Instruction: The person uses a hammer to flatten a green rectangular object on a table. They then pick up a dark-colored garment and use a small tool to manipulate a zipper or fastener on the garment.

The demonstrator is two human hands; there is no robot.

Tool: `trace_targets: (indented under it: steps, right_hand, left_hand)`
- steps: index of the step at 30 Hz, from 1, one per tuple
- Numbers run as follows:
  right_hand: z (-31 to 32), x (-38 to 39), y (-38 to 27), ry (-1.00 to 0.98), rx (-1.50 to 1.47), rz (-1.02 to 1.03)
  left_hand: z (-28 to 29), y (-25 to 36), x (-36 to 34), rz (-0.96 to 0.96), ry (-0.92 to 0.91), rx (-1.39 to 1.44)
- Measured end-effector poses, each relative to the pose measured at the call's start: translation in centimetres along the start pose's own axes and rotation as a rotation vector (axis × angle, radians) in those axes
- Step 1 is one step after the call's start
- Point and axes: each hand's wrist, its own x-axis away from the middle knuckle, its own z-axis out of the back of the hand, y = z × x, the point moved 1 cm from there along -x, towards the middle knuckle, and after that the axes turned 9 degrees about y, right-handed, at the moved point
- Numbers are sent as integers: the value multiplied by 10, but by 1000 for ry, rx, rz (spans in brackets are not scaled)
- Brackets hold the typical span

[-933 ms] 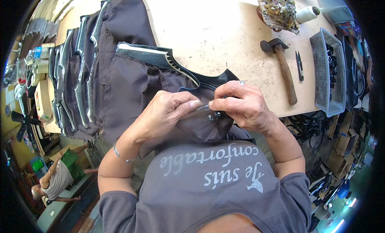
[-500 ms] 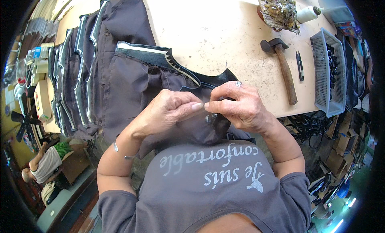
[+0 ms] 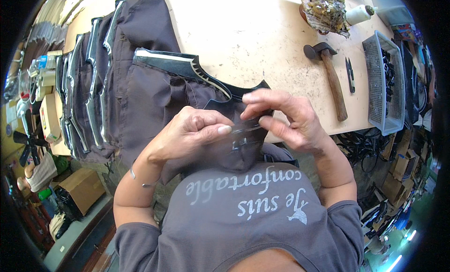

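Observation:
A dark brown fabric piece (image 3: 152, 96) lies over the table's front edge, bordered by a curved black leather-like edging (image 3: 220, 87) with a pale strip. My left hand (image 3: 192, 129) pinches a dark bag-like piece between thumb and index finger near its front. Just below the fingertips a small shiny metal buckle-like fitting (image 3: 240, 144) shows, blurred. Over the right side of this piece, my right hand (image 3: 293, 119) has its thumb and fingers apart, with nothing plainly held. What lies under both palms is hidden.
Similar dark pieces with edging (image 3: 96, 80) lie in a row at left. On the right are a hammer (image 3: 333, 84), a black pen-like tool (image 3: 350, 75) and a grey plastic basket (image 3: 384, 119) of black parts. A thread cone (image 3: 360, 14) stands farther back.
My right hand has come away from the left fingertips, its fingers spreading. My left hand has stayed nearly in place. A person in the left background has shifted.

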Motion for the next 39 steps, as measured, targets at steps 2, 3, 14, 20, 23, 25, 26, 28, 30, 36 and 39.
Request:
trace_targets:
  steps: [2, 3, 14, 20, 23, 25, 26, 28, 30, 36, 39]
  right_hand:
    - [3, -4, -4, -18, 132, -39]
    - [3, -6, -3, -54, 223, 39]
    - [1, -9, 1, -160, 410, 84]
    - [2, -10, 1, -216, 360, 2]
    - [1, -12, 0, -238, 364, 8]
    - [1, -12, 5, -227, 393, 42]
    - [1, -12, 6, -221, 407, 59]
    - [1, -14, 5, -231, 383, 22]
    - [1, -14, 5, -238, 378, 24]
    - [1, -14, 11, -248, 232, -55]
    - [2, -16, 12, -252, 187, -109]
  left_hand:
    - [0, 2, 1, -41, 31, -54]
    - [2, 3, 2, -78, 33, -89]
    - [-2, 4, 3, -366, 109, -424]
    - [-4, 7, 2, -371, 114, -438]
    - [-3, 9, 2, -334, 91, -461]
    - [-3, 10, 1, -324, 93, -487]
    - [-3, 10, 1, -313, 94, -478]
    - [-3, 12, 1, -290, 98, -460]
    - [-4, 11, 0, -308, 101, -446]
    - [-4, 13, -2, -289, 61, -439]
    - [-4, 14, -4, -289, 71, -440]
